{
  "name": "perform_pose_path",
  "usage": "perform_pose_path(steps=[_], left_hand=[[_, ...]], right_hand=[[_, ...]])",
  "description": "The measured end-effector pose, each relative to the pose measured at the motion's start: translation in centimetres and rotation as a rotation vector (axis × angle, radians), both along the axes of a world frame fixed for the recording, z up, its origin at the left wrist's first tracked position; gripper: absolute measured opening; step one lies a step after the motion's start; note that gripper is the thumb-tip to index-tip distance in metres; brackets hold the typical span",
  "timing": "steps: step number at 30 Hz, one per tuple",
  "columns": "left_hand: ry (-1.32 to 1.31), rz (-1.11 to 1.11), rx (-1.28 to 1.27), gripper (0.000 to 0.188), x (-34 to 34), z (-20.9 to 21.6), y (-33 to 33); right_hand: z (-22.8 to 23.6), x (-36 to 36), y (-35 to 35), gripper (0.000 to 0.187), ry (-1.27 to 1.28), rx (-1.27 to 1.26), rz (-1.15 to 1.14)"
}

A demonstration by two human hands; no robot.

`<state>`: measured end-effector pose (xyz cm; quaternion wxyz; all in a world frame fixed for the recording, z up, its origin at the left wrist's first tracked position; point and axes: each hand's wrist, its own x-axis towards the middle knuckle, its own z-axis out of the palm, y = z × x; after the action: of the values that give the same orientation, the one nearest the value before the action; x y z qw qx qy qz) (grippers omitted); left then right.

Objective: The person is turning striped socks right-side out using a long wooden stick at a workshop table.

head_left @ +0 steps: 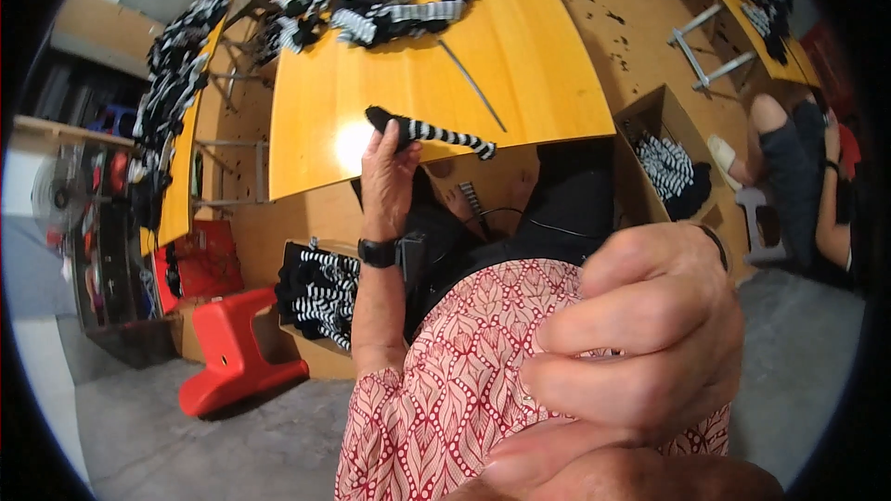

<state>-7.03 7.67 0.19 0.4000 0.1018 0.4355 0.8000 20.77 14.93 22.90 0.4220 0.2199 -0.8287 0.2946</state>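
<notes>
Over the near edge of the yellow table (534, 56), my left hand (388, 181) is closed on a black sock with white stripes (450, 136). Its dark end rises above my fingers, and the striped part stretches to the right. My right hand (650, 325) looms large, close in front of my patterned top, its fingers curled inward. Whatever it may hold is hidden behind the fingers. Beyond the left hand, a heap of black, grey and striped socks (399, 20) covers the far part of the table. A thin metal rod (471, 83) lies right of centre on the tabletop.
Cardboard boxes of striped socks stand beside me, one on the left (320, 359) and one on the right (640, 121). A red plastic stool (227, 348) is at lower left. Another sock-laden table (206, 116) runs along the left. At far right sits another person (807, 158).
</notes>
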Motion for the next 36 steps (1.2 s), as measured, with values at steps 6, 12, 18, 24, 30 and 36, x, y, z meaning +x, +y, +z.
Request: perform_pose_path(steps=[6, 12, 18, 24, 30, 36], left_hand=[[-0.014, -0.001, -0.048, 0.014, 0.4, 0.0, -0.7], [-0.054, -0.048, -0.005, 0.016, 0.6, 0.3, 0.2], [-0.077, -0.033, 0.037, 0.015, -0.1, 0.8, 0.3], [-0.074, -0.069, 0.050, 0.011, -0.2, 1.1, 1.0], [0.123, 0.005, -0.033, 0.017, 0.8, 2.3, -0.3], [0.178, 0.058, 0.025, 0.018, 0.4, 2.2, -1.9]], right_hand=[[-3.0, -3.3, 3.2, 0.025, 0.255, -0.035, 0.031], [-13.1, 4.6, 19.5, 0.040, -0.286, -0.946, -0.701], [-17.6, 27.2, 37.3, 0.022, 0.023, -1.499, -0.291], [-8.9, 20.2, 28.0, 0.050, 0.101, -1.059, -0.503], [-0.8, 3.7, 10.6, 0.037, -0.490, 0.130, 0.839], [0.5, 1.1, 4.8, 0.014, -0.150, -0.093, 0.877]])
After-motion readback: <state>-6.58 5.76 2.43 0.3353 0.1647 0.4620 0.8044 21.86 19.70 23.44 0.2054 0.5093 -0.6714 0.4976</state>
